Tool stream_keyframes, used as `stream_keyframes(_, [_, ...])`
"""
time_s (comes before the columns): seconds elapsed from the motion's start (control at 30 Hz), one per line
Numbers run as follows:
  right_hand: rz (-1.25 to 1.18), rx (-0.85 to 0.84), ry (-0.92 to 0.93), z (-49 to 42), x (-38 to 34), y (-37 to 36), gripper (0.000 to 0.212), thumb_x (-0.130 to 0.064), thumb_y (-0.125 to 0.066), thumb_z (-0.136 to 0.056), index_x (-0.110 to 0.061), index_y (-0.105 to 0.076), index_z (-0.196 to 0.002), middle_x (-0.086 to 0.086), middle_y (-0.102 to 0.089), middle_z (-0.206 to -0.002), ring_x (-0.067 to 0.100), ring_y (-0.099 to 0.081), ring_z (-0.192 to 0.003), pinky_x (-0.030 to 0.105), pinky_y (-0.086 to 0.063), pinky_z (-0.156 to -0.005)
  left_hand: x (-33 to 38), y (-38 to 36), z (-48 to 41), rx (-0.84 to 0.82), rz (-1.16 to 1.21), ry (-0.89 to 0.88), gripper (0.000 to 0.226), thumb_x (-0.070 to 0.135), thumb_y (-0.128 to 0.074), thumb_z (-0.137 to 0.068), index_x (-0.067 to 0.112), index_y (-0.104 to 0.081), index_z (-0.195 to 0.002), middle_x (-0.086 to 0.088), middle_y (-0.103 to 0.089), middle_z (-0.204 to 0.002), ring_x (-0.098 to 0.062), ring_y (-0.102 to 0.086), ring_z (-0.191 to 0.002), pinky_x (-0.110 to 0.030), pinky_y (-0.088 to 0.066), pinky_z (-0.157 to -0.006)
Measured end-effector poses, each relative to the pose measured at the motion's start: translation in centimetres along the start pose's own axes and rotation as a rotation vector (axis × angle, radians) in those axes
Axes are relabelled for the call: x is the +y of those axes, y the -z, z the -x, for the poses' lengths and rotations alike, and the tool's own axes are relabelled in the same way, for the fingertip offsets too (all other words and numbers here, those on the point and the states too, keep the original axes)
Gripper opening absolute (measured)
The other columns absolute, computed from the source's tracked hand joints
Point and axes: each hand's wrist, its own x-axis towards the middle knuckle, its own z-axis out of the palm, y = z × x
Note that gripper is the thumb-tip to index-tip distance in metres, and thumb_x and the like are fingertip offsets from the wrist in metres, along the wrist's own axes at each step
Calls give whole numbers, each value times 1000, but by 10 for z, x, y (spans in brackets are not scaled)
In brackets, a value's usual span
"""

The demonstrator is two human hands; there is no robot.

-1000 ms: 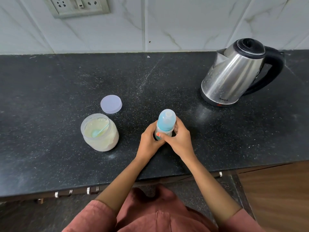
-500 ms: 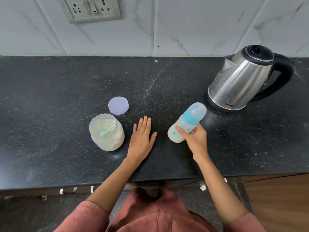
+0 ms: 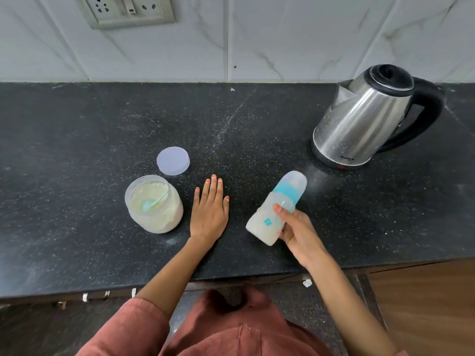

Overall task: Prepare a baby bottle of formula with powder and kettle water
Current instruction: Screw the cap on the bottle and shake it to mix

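My right hand (image 3: 295, 233) grips the baby bottle (image 3: 276, 209) round its lower body and holds it tilted above the counter, cap pointing up and to the right. The bottle has a teal collar, a clear cap and milky liquid inside. My left hand (image 3: 209, 209) lies flat on the black counter (image 3: 77, 140), fingers straight, between the bottle and the powder jar. The open jar (image 3: 154, 204) holds pale powder with a teal scoop in it. Its round lid (image 3: 173, 160) lies just behind it. The steel kettle (image 3: 365, 119) stands at the back right, lid down.
A tiled wall with a socket plate (image 3: 128, 9) rises behind the counter. The counter's front edge runs just below my wrists, with drawer handles (image 3: 95, 296) under it and wooden floor at the lower right.
Both hands held the upright bottle on the counter. My left hand let go and now lies flat. My right hand has lifted the bottle and tilted it to the right.
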Motion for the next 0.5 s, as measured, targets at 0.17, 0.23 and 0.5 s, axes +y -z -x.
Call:
stream_keyframes(0.17, [-248,236,221,-13,-20,7,15,-18,-59,-85,-17,-60,-100,-1,-67,-101,10,-64,-91,26,-57,-73,-1,-1,0,3,-20,-6,58,38,-2,-97,10,-7,-147,-6,-4,-157,-19,-1,-145,-35,5,-116])
stream_keyframes(0.23, [-105,223,224,-7,-12,2,13,-12,-57,-87,-17,-61,-97,-5,-68,-92,7,-65,-85,24,-57,-71,0,0,0,-10,-18,-11,55,36,-7,-99,9,-6,-147,-6,-3,-157,-19,1,-145,-33,6,-115])
stream_keyframes(0.5, [-219,289,266,-9,-21,-3,11,-15,-58,-85,-21,-60,-94,-7,-68,-93,6,-64,-86,25,-57,-73,0,1,0,-2,10,-10,52,30,-17,-101,9,-5,-147,-6,-1,-157,-18,1,-145,-30,4,-115])
